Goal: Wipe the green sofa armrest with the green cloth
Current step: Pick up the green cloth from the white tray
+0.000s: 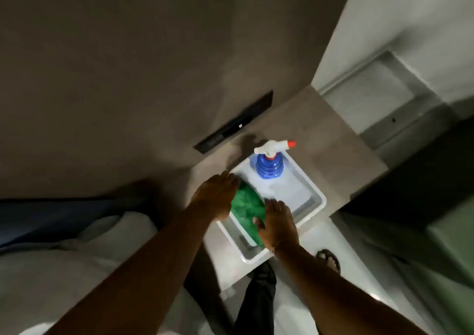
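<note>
Head view, dim light, some blur. I logged a white plastic tub (318, 207) sitting on a grey-brown counter (333, 140) near centre frame, its long axis running from about 11 o'clock to 5 o'clock. The green cloth (247, 207) lay bunched inside the tub, in the end nearer the person, filling most of that half. At the tub's far end, toward 12 o'clock from the cloth, a blue spray bottle (268, 168) stood upright with a white trigger head and a red nozzle tip pointing toward 3 o'clock. Both forearms reached in from the lower edge. The left hand (218, 193) sat at the cloth's 9 o'clock side, over the tub's left rim, fingers extended and flat, palm down; it looked released, not gripping anything, and I could not tell whether it was touching the cloth. The right hand (278, 223) sat at the cloth's 4 o'clock side, fingers spread and flat, thumb lying against the cloth edge; also unclenched, with no fold of cloth pinched that I could see. A dark flat strip (233, 125) was set in the wall at roughly 11 o'clock from the bottle. At far right, about 4 o'clock, a green upholstered surface (451, 245) showed at the frame edge, well apart from the tub. Below the tub, a sandalled foot (329, 259) and a dark trouser leg (259, 298) stood on a pale floor.
</note>
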